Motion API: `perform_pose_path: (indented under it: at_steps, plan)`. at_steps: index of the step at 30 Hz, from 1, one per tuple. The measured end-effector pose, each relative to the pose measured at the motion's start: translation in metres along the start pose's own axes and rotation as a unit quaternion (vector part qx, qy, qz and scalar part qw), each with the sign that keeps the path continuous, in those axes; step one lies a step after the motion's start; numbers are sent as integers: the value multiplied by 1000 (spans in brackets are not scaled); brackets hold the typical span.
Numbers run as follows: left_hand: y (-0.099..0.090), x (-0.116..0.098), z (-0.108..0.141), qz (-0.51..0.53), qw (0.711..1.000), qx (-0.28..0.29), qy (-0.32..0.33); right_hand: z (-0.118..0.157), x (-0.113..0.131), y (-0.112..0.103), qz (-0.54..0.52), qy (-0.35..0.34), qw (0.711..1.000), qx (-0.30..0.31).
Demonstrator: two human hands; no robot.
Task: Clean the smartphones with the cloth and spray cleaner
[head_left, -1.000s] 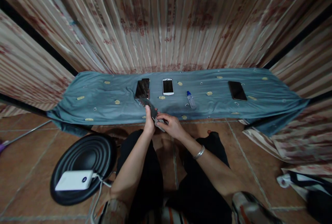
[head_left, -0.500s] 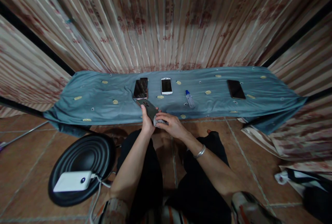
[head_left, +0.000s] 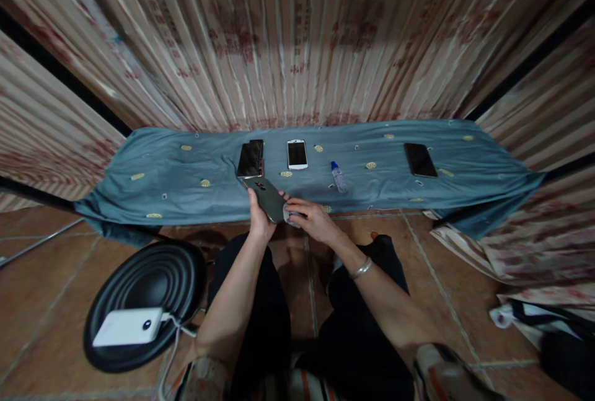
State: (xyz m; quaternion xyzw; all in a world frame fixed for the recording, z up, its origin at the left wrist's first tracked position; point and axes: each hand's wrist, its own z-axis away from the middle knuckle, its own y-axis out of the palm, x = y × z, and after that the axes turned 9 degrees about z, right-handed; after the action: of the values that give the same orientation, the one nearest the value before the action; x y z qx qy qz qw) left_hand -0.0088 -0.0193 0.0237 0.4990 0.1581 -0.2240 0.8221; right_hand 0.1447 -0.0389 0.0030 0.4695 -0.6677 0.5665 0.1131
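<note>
My left hand [head_left: 261,220] is wrapped round a dark green smartphone [head_left: 268,200], its camera side facing up. A light grey cloth [head_left: 291,215] is pinched in my right hand [head_left: 314,221], at the phone's lower right edge. Just beyond the held phone lie dark phones [head_left: 250,159], partly overlapping, on the blue-green cloth cover [head_left: 223,193]. A white phone [head_left: 297,154] lies to their right. Further right is a small clear bottle [head_left: 339,178] with a blue cap, lying on its side. Another dark phone [head_left: 420,160] rests toward the right end.
On the tiled floor at left is a black ringed round object [head_left: 186,264] carrying a white power bank [head_left: 126,326] with a cable. Pleated curtains [head_left: 297,35] hang behind the covered surface. Dark frame bars [head_left: 60,66] slant along both sides.
My right hand with the cloth has slid slightly right, from over the phone's lower back to its edge. More of the phone's back shows. The left hand still grips it.
</note>
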Motion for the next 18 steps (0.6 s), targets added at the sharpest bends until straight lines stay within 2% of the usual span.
perform_pose_path:
  at_steps: [9,18]
  plan:
    - [-1,-5,0,7,1000,14,-6,0,-6,5,-15,30,999,-17]
    - [7,3,12,-38,999,11,-32,-4,2,12,81,29,995,-58]
